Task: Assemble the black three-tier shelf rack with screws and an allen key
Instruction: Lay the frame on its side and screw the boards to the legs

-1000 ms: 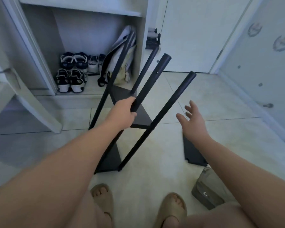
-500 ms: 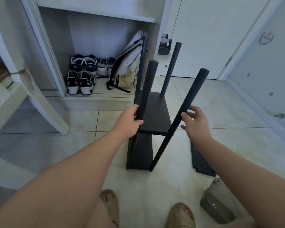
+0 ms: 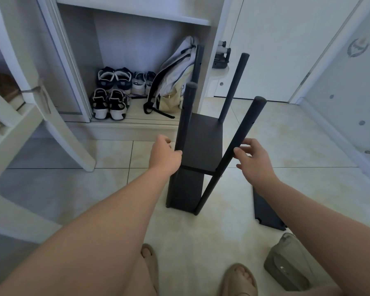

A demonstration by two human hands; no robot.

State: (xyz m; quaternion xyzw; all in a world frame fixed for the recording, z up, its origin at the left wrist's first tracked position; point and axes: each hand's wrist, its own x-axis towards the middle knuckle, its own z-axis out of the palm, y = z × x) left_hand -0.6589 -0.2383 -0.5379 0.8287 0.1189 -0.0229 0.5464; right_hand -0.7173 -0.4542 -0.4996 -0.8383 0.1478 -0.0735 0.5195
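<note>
The black shelf rack [image 3: 201, 144] stands upright on the tiled floor, with two shelf boards fixed between four poles. My left hand [image 3: 166, 155] grips the near-left pole [image 3: 185, 118] at the height of the upper board. My right hand [image 3: 254, 161] is beside the near-right pole [image 3: 241, 129]; its thumb touches the pole and its fingers are loosely spread to the right of it. A loose black shelf board [image 3: 265, 210] lies on the floor under my right forearm. No screws or allen key can be made out.
A khaki pouch [image 3: 286, 268] lies at the bottom right. Behind the rack, an open cabinet holds shoes [image 3: 110, 97] and a backpack [image 3: 173, 82]. A white chair [image 3: 51, 116] stands on the left and a closed door [image 3: 276, 50] at the back right. My sandalled feet are below.
The rack swung from a leftward lean to upright. My right hand came in from the side to the near-right pole, then loosened. My left hand kept its grip.
</note>
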